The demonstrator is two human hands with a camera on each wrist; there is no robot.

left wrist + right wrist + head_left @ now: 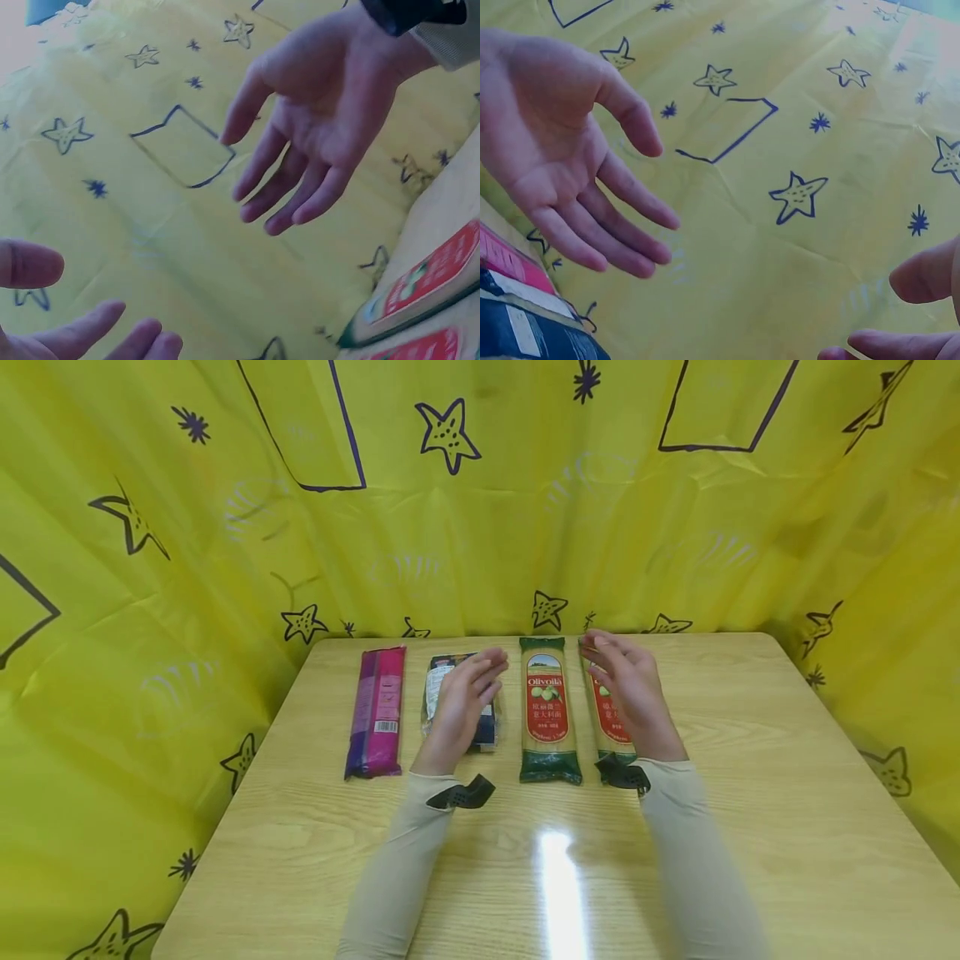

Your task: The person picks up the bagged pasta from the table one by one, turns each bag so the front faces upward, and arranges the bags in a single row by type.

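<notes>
Your beige sleeves [397,868] stretch over a pale wooden table [757,735]

At far left, a pink-and-purple packet [378,714] lies flat. Next, your left hand [461,706] hovers before a dark packet [486,731], partly hiding it, fingers loosely extended and holding nothing. Between your hands, on the wood, lies a green-ended, red-labelled packet [547,710]. Farthest right, your right hand [637,697], fingers likewise relaxed and empty, is raised over a matching packet [607,714] on the table, hiding part of its front.

Curtained booth, yellow drapes [510,535], wooden table [795,802]
</notes>
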